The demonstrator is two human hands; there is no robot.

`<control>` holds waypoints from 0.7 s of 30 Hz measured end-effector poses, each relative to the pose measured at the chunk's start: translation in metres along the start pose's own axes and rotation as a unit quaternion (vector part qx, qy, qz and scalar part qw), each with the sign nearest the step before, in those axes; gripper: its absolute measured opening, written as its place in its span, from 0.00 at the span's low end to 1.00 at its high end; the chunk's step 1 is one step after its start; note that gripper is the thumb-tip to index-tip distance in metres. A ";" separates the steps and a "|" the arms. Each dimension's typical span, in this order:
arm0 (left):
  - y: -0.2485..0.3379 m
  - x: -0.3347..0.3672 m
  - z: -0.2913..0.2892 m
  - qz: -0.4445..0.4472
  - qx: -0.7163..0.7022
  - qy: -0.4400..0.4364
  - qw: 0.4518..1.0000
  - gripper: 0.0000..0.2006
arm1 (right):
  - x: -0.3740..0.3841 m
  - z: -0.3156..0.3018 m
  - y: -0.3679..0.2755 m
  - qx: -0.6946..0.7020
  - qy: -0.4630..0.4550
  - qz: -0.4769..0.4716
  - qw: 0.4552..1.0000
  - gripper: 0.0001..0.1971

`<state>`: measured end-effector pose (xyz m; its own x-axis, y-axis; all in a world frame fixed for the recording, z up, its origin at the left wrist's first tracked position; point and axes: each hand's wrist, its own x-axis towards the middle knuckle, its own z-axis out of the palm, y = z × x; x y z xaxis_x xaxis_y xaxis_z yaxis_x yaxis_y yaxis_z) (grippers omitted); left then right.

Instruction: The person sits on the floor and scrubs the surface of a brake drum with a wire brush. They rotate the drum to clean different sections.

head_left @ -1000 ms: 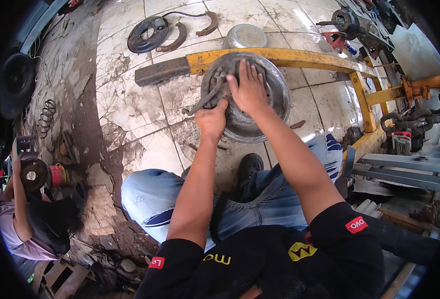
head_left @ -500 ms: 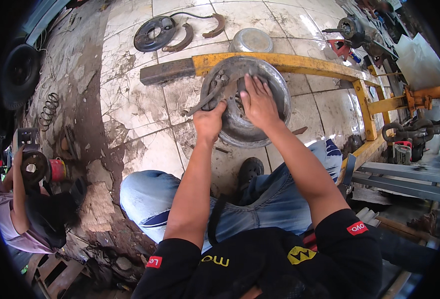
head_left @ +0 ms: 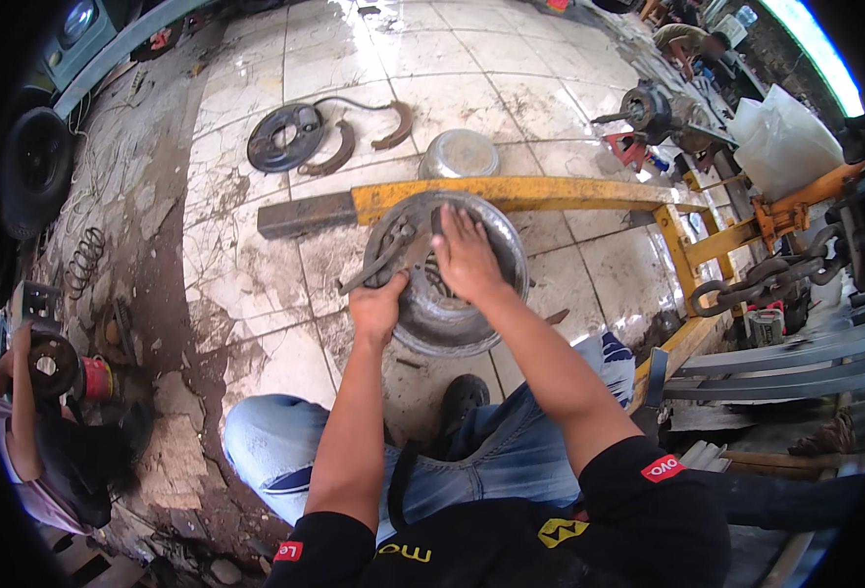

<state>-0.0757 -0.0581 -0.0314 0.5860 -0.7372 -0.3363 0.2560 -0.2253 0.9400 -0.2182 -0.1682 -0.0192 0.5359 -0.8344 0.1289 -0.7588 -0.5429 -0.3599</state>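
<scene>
A round grey metal dish shaped like a wheel rim (head_left: pixel 511 253) stands before my knees, against a yellow steel beam. My left hand (head_left: pixel 377 306) is closed at its lower left edge, thumb reaching inside; what its fingers grip is hidden. A dirty metal bar (head_left: pixel 369 272) juts over the rim just above that hand. My right hand (head_left: pixel 469 263) lies flat inside the dish, its fingers stretched out. Beside those fingertips shows a small dark block (head_left: pixel 438 221), partly covered. Slots or coils show at the dish's middle, too small to tell.
Beyond the yellow beam (head_left: pixel 550 193) lie a black backing plate (head_left: pixel 273 145), two curved brake shoes (head_left: pixel 332 152) and an upturned metal bowl (head_left: pixel 462 155). A chain (head_left: pixel 775 279) hangs right. Leftward are a coil spring (head_left: pixel 84 263), a tyre (head_left: pixel 35 171) and a co-worker's arm (head_left: pixel 23 402).
The view has tilted upward, so everything sits lower and a little left. Another person shows at the far right. My hands keep nearly the same places at the dish.
</scene>
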 end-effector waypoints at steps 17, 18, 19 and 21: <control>0.000 0.014 -0.014 -0.038 0.021 -0.061 0.997 0.19 | -0.028 -0.008 0.004 0.012 -0.002 -0.035 0.999 0.30; 0.002 0.012 -0.013 -0.030 -0.003 -0.068 0.997 0.19 | -0.015 -0.009 0.004 0.025 0.002 -0.028 0.999 0.30; 0.005 0.011 -0.011 -0.029 -0.006 -0.065 0.997 0.19 | -0.006 -0.008 0.003 0.038 0.006 -0.021 0.999 0.31; 0.010 0.011 -0.011 -0.027 -0.016 -0.056 0.998 0.19 | -0.008 -0.002 0.000 0.026 0.018 -0.027 0.999 0.31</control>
<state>-0.0580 -0.0613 -0.0266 0.4811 -0.7919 -0.3760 0.3097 -0.2477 0.9180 -0.2235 -0.1614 -0.0182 0.5606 -0.8077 0.1828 -0.7087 -0.5821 -0.3986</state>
